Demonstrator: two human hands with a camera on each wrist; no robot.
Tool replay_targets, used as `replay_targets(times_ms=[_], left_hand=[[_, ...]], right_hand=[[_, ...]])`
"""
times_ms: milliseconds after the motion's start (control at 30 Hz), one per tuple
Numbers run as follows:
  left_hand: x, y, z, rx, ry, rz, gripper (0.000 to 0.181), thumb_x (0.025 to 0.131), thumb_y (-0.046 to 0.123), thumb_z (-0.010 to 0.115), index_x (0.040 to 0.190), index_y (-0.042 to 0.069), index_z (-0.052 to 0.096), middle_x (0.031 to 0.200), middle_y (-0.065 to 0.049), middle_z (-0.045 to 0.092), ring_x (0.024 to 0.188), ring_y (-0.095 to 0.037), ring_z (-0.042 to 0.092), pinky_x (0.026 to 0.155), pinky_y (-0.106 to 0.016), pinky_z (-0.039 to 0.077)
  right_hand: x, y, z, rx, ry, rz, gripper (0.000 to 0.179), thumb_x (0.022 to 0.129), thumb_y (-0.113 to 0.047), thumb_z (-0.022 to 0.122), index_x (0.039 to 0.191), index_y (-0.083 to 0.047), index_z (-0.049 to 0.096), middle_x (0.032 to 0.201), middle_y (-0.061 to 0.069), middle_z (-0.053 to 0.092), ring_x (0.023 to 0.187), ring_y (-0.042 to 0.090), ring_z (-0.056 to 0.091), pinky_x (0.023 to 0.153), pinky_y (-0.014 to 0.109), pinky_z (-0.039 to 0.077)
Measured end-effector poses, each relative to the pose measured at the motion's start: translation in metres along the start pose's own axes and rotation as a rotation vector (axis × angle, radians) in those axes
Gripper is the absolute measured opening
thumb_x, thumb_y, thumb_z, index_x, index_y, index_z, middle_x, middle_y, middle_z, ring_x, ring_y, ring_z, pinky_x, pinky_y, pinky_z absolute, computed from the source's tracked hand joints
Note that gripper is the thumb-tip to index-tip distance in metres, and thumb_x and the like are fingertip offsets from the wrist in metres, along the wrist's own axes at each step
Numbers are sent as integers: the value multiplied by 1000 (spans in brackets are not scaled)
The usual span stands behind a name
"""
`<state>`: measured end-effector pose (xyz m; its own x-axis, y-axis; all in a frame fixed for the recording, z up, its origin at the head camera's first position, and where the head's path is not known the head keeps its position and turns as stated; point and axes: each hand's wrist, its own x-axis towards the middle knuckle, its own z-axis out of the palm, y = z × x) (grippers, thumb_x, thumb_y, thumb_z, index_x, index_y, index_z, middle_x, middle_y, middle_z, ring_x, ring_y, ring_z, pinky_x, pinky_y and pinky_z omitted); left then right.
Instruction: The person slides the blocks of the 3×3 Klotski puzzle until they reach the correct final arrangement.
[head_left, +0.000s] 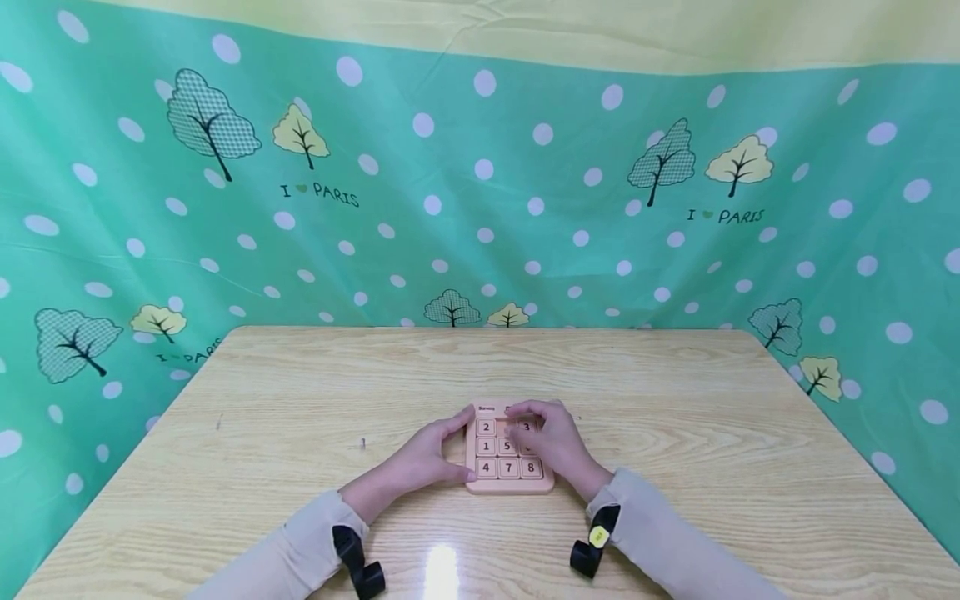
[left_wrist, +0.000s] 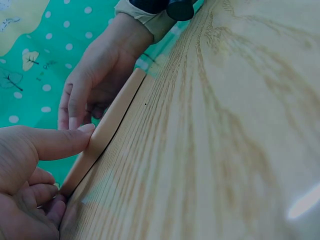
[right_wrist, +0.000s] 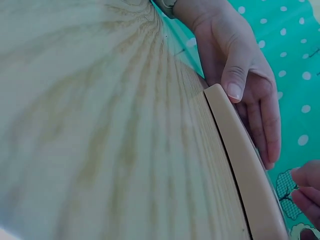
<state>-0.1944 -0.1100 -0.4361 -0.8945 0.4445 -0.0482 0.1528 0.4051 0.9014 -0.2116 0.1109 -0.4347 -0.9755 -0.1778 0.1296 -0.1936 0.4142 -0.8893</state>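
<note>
A pink sliding number puzzle (head_left: 512,488) lies flat on the table. Its top row shows 2, a gap and 3; 1 and 5 sit in the middle row, with the tile beside them mostly covered; 4, 7 and 8 form the bottom row. My left hand (head_left: 427,454) holds the puzzle's left side, thumb at the near corner and fingers at the far one. Over the puzzle's right part is my right hand (head_left: 561,437), its thumb and forefinger spread around the gap in the top row. Whether those fingertips touch a tile, I cannot tell.
The wood-grain table (head_left: 300,375) reaches back to a green dotted curtain (head_left: 480,208) printed with trees. Black straps with small cameras, such as the left one (head_left: 356,558), circle both sleeved wrists. A bright reflection lies near the table's front.
</note>
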Motion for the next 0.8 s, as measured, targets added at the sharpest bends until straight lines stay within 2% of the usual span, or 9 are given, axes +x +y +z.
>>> replay_targets(times_ms=[467,800], left_hand=[[1,-2,-1,-10,-19,18,94,71,14,81,147,3,27,153,-11,27,142,-28,18,116,-44,12],[1,-2,0,16,-3,20,94,70,15,82,147,4,28,152,-11,28,141,-29,20,115,-45,16]], right_hand=[[7,-8,16,-72,-78,-75,24,76,-10,74,100,-12,72,97,-3,68,92,16,46,84,34,37],[10,-13,28,-135,-40,-101,22,74,-8,76,96,-9,73,92,1,69,88,16,43,78,28,37]])
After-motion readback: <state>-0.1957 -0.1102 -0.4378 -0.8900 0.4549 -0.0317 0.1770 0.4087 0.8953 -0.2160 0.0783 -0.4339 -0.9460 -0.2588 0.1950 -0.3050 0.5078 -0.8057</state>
